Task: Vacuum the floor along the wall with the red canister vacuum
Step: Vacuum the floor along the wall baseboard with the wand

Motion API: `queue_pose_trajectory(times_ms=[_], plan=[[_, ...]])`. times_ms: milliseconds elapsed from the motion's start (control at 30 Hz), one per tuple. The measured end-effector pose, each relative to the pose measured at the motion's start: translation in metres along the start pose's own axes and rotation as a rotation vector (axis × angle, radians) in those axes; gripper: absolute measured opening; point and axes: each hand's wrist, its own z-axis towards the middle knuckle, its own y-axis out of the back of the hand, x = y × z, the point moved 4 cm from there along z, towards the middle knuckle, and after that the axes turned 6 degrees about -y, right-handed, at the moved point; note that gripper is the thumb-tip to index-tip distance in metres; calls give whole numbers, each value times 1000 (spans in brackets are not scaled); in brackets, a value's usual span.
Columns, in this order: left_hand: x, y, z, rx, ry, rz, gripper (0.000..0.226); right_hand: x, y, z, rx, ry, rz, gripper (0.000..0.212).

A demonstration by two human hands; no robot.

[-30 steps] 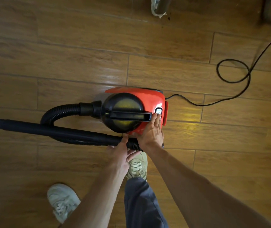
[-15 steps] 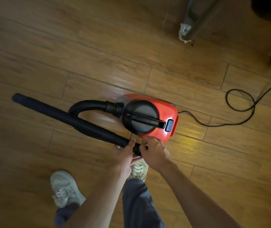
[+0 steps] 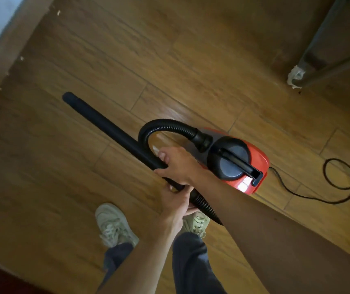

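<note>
The red canister vacuum (image 3: 252,166) sits on the wooden floor right of centre, its switch lit. A ribbed black hose (image 3: 165,126) loops from its front to a long black wand (image 3: 106,126) that points up-left toward the wall. My right hand (image 3: 176,164) grips the wand near its lower end. Just below it, my left hand (image 3: 176,200) grips the wand where the ribbed hose joins. The wand's tip (image 3: 68,96) is close to the baseboard, apart from it.
A brown baseboard (image 3: 6,52) and a pale wall run along the upper left, with small white crumbs (image 3: 22,58) beside it. A black power cord (image 3: 337,183) loops at right. A metal furniture leg (image 3: 297,77) stands upper right. My two shoes (image 3: 114,225) are below the hands.
My right hand left the switch and took hold of the wand above my left hand. The wand swung up-left toward the wall, and the view turned left, bringing the baseboard into sight.
</note>
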Motion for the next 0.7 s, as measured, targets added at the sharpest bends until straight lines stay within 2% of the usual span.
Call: queue_pose_trajectory(times_ms=[100, 200, 467, 700], plan=[[-1, 18, -1, -3, -41, -92, 21, 17, -10, 2, -35, 27, 32, 28], [-3, 39, 1, -81, -145, -107, 23, 35, -18, 6, -72, 28, 108, 33], [-21, 100, 5, -141, -404, -299, 40, 82, -43, 32, -227, -31, 180, 38], [-31, 164, 5, -240, -390, -374, 45, 142, -88, 55, -144, -3, 171, 40]])
